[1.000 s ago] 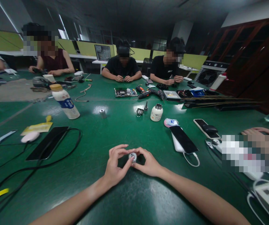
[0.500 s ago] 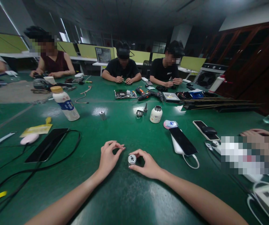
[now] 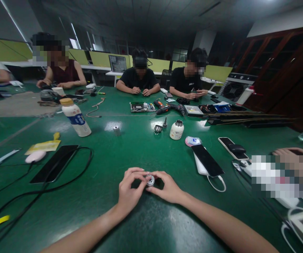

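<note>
A small silver metal cylinder (image 3: pixel 150 181), with a round top face and a dark spot at its centre, stands on the green table in front of me. My right hand (image 3: pixel 165 186) grips it from the right, thumb on the near side and fingers on the far side. From the left, my left hand (image 3: pixel 131 188) reaches over, its thumb and fingertips closed at the cylinder's top and left edge. Fingertips hide part of that top. A second silver cylinder (image 3: pixel 117 131) stands apart, farther off to the left.
A milk bottle (image 3: pixel 76 119), a tablet (image 3: pixel 55 164) and black cables lie left. Beyond my hands are a small white bottle (image 3: pixel 177 130), a circuit board (image 3: pixel 142 107) and power drills (image 3: pixel 164 108). Phones (image 3: pixel 208 160) lie right. Several people sit around the table (image 3: pixel 109 154).
My left hand has moved right and its fingertips have come onto the cylinder's top. My right hand keeps its grip on the cylinder. The view has shifted slightly.
</note>
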`<state>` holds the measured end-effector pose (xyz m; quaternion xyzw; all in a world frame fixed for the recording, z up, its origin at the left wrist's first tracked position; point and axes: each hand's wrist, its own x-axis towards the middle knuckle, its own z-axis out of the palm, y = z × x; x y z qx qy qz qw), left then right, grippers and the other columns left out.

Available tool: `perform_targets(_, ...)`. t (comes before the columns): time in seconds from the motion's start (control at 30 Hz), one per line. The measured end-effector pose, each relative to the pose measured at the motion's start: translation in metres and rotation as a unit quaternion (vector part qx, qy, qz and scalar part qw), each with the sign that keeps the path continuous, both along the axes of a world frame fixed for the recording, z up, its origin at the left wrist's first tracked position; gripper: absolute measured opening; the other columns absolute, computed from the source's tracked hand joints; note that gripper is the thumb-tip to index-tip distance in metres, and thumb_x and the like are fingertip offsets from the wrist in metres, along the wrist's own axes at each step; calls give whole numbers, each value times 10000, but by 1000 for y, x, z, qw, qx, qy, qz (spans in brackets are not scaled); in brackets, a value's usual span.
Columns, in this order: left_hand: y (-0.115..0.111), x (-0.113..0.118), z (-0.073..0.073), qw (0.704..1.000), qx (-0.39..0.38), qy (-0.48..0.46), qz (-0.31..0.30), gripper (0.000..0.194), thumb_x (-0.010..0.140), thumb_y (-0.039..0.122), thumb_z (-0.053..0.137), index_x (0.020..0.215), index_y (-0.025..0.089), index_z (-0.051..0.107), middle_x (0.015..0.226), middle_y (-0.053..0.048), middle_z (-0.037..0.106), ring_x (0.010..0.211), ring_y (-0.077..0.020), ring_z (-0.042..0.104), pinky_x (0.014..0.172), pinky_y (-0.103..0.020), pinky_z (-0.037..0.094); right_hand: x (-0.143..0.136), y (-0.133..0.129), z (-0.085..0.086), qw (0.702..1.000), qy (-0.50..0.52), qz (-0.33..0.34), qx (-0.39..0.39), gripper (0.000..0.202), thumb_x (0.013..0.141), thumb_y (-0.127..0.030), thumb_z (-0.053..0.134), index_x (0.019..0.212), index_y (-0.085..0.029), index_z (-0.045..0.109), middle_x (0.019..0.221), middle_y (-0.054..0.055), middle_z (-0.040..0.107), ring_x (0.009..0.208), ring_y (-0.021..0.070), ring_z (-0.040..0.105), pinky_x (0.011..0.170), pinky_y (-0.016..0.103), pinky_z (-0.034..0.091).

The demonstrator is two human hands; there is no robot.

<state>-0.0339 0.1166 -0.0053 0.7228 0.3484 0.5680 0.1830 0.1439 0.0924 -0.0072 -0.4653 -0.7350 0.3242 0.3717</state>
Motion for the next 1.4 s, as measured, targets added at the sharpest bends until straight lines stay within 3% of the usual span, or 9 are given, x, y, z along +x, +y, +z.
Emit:
perform_targets(0.13, -10, 4, -3, 998, -38, -5, -50, 118, 815, 167, 681, 752, 223, 598, 802, -16, 719, 825, -186, 675, 745, -329, 544, 0, 0, -1, 1000, 1, 0, 10, 311, 798, -313, 719, 1095, -248, 653, 1053, 38, 710, 961, 211, 650, 866, 347, 466)
perform_targets(0.43, -4, 5, -5, 991, -111, -26, -70, 138, 820, 256, 680, 766, 197, 568, 812, -49, 707, 810, -192, 693, 738, -327, 572, 0, 3, -4, 1000, -6, 2, 18, 368, 761, -321, 754, 1110, -252, 660, 1073, 42, 717, 970, 225, 655, 887, 366, 467)
perform_targets(0.67, -6, 9, -3, 993, -104, -6, -54, 108, 834, 271, 652, 835, 194, 577, 820, -52, 705, 798, -191, 694, 746, -331, 568, -1, 4, -6, 999, -26, 1, 39, 361, 761, -289, 751, 1107, -236, 662, 1019, 37, 727, 923, 218, 659, 856, 357, 468)
perform_targets(0.83, -9, 10, 4, 996, -85, 3, -31, 135, 821, 246, 656, 933, 188, 606, 987, -83, 712, 941, -212, 677, 840, -371, 543, -1, 3, -3, 997, -52, 3, 63, 327, 787, -277, 728, 1100, -216, 655, 1025, 48, 717, 918, 210, 647, 842, 351, 464)
perform_targets(1.07, -8, 6, 5, 998, -34, 52, 8, 88, 814, 275, 670, 785, 206, 716, 1069, -93, 680, 1048, -248, 611, 943, -457, 473, -1, -5, 0, 976, -144, -25, 159, 320, 837, -324, 685, 1122, -187, 642, 971, 87, 694, 890, 226, 617, 856, 387, 448)
perform_targets(1.4, -6, 4, 6, 995, -23, 93, -41, 145, 862, 244, 614, 889, 238, 756, 1067, -71, 702, 1053, -247, 562, 965, -463, 435, -3, -11, -5, 944, -214, -67, 243, 260, 884, -342, 617, 1051, -143, 634, 926, 105, 700, 888, 246, 632, 863, 405, 470)
